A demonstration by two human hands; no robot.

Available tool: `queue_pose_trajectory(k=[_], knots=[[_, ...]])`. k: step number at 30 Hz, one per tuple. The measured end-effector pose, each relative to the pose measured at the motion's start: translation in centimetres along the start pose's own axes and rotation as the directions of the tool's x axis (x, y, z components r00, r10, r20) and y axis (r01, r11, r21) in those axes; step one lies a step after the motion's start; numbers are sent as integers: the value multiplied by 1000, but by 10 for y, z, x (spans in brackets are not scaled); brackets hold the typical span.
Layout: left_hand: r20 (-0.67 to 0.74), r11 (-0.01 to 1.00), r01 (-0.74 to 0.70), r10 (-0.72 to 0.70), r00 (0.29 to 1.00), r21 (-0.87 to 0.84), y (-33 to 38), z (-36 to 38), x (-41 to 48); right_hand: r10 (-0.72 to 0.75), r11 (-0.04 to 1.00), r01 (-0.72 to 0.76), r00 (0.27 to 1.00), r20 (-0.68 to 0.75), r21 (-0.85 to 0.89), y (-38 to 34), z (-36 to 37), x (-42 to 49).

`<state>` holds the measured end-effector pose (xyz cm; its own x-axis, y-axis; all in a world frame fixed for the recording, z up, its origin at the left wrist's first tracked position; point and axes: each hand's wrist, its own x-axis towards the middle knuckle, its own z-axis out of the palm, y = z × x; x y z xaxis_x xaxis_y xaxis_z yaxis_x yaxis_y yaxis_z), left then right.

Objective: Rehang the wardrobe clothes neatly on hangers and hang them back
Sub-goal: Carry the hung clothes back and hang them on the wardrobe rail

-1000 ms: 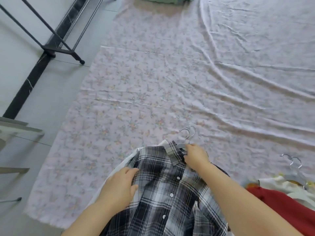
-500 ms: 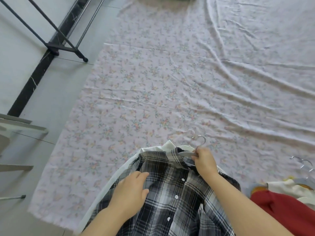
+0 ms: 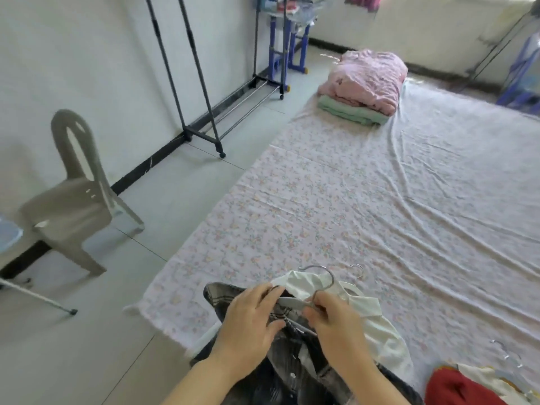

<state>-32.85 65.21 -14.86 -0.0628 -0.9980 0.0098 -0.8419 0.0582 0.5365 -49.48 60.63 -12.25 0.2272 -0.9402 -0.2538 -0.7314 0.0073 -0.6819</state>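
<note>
A black-and-white plaid shirt [image 3: 292,372] is bunched low in the view, lying partly over a white garment [image 3: 368,320]. A grey hanger with a metal hook [image 3: 323,276] sits at the shirt's collar. My left hand [image 3: 248,325] grips the collar over the hanger's arm, thumb under and fingers on top. Just right of it, my right hand [image 3: 336,328] pinches the hanger at its neck below the hook. The hook of a second hanger [image 3: 358,270] pokes out beyond the white garment. All of this lies at the near end of a floral sheet [image 3: 350,200].
A dark rolling clothes rack [image 3: 198,83] stands by the left wall, with a grey plastic chair [image 3: 73,206] nearer me. Folded pink bedding [image 3: 368,77] on a green blanket [image 3: 350,112] lies at the sheet's far end. A red garment [image 3: 455,387] and loose hangers [image 3: 508,355] lie at lower right.
The view has tilted up to take in the room. My left hand moved from the shirt front up to the collar beside my right hand, and the shirt bunched up.
</note>
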Motion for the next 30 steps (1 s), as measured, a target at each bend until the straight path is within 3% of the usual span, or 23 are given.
queue_pose_trajectory(k=[4,7,12,18,21,25,28,30], knots=[[-173,995,92,-83,981,40,-25,-61,-87,-141,990,143,984,110,-11,-86,26,-61],[-324,990,141,-142,935,-26,-52,-103,-157,-285,952,300,941,183,-60,-149,58,-101],[-529,959,267,-274,803,-91,-89,-170,-282,-551,813,582,787,276,-37,-248,130,-162],[-753,879,460,-384,534,-123,-133,-239,-417,-848,421,905,415,331,-55,-342,225,-217],[-811,798,593,-416,412,-108,-157,-268,-480,-908,139,989,149,391,-55,-391,276,-242],[-837,662,726,-494,236,-186,-188,-297,-557,-897,-34,994,-76,436,103,-456,351,-278],[-847,556,788,-525,84,-267,-210,-315,-610,-893,-236,951,-294,340,200,-503,409,-310],[-855,478,818,-517,-31,-319,-221,-327,-644,-873,-330,904,-402,275,273,-535,443,-334]])
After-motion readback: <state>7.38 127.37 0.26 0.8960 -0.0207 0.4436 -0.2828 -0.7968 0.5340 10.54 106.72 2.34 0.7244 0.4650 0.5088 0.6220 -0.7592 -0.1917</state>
